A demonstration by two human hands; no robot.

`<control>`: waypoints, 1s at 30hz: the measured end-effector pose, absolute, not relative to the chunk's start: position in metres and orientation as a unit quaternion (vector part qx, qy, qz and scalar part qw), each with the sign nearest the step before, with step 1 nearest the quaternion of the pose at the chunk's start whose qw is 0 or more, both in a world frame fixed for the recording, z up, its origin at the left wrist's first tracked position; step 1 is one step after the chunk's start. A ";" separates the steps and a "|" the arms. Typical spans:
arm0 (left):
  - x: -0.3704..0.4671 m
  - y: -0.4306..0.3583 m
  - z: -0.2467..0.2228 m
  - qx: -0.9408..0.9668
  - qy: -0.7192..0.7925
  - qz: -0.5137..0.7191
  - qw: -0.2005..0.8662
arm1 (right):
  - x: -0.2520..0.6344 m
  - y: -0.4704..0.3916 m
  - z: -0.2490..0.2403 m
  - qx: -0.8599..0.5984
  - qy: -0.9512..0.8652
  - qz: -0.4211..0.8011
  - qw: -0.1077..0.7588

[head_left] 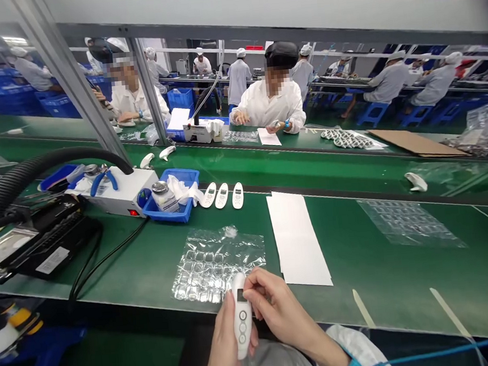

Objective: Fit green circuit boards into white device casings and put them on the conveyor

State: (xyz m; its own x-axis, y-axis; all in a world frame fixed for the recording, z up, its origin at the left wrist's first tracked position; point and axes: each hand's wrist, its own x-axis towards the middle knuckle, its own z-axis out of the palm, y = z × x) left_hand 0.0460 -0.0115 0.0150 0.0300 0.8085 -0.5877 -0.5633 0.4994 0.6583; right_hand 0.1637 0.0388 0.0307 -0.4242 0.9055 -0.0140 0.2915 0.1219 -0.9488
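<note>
"Where is the white remote (242, 330)?"

"In the left hand (222, 344), by the near edge of the green table (349, 265). Its face is turned up, long side toward twelve o'clock, three round buttons below a small dark screen."

"And the fingers?"

"The left ones wrap it, thumb along one side and fingertips showing on the other. The right hand (275, 302) comes in from about two o'clock; its thumb and forefinger are narrow, tips touching the remote beside the screen. I can't tell whether they pinch anything thin."

"What lies around it?"

"Taking the remote as the clock's centre, a clear plastic sheet (217, 268) with square pockets lies just beyond at eleven. White paper (300, 240) lies between one and two."

"Farther out?"

"At twelve, three more remotes (222, 196) lie side by side. Just left of them, at eleven, a blue tray (172, 216) holds a jar (165, 198) and white cloth (179, 190). Toward ten there's a pale box (119, 197) with a red switch, blue-handled pliers (103, 183) on top. Another pocketed sheet (409, 220) lies at two."

"Anyone opposite?"

"A co-worker (271, 101) in white sits just past twelve, across the table, a hand over a white card (269, 137)."
</note>
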 end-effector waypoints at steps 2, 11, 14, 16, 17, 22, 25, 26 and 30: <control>0.046 -0.012 0.014 0.127 0.498 0.481 0.710 | 0.163 0.039 0.028 -0.436 -0.669 0.515 0.313; 0.045 -0.013 0.006 0.162 0.488 0.468 0.719 | 0.163 0.038 0.026 -0.436 -0.669 0.510 0.320; 0.044 -0.016 0.002 0.185 0.525 0.458 0.693 | 0.161 0.035 0.028 -0.443 -0.671 0.498 0.325; 0.043 -0.017 0.000 0.212 0.555 0.452 0.665 | 0.160 0.033 0.025 -0.447 -0.637 0.530 0.336; 0.042 -0.017 0.000 0.233 0.563 0.451 0.653 | 0.158 0.032 0.022 -0.444 -0.607 0.562 0.344; 0.038 -0.014 0.002 0.324 0.570 0.435 0.617 | 0.154 0.030 0.005 -0.396 -0.495 0.674 0.379; 0.037 -0.016 -0.001 0.318 0.570 0.423 0.629 | 0.157 0.032 0.008 -0.405 -0.540 0.614 0.409; 0.037 -0.019 -0.002 0.311 0.577 0.418 0.629 | 0.159 0.033 0.012 -0.401 -0.569 0.592 0.406; 0.037 -0.029 -0.009 0.301 0.646 0.411 0.568 | 0.174 0.039 0.031 -0.333 -0.652 0.603 0.316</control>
